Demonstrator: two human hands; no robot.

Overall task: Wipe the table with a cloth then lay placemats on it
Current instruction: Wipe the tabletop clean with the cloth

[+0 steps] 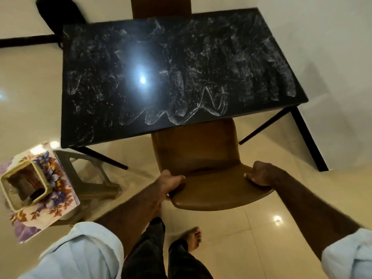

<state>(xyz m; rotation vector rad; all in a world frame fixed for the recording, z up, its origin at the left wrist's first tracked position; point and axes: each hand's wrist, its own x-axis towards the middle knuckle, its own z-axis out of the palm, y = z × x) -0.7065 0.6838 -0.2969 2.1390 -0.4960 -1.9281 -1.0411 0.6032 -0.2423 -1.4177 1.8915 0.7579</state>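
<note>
A black glossy table (181,63) fills the upper middle, its top covered in whitish smears and zigzag streaks. A brown chair (205,164) stands at its near edge, seat partly under the tabletop. My left hand (169,184) grips the left side of the chair's backrest and my right hand (261,174) grips its right side. A stack of floral placemats (52,198) lies on a beige stool (86,174) at the lower left. No cloth is in view.
A small mesh basket (24,188) sits on the placemats. Another brown chair (161,7) stands at the table's far side, a black chair (58,11) at the far left corner. White wall runs along the right. My bare foot (195,238) is on the tiled floor.
</note>
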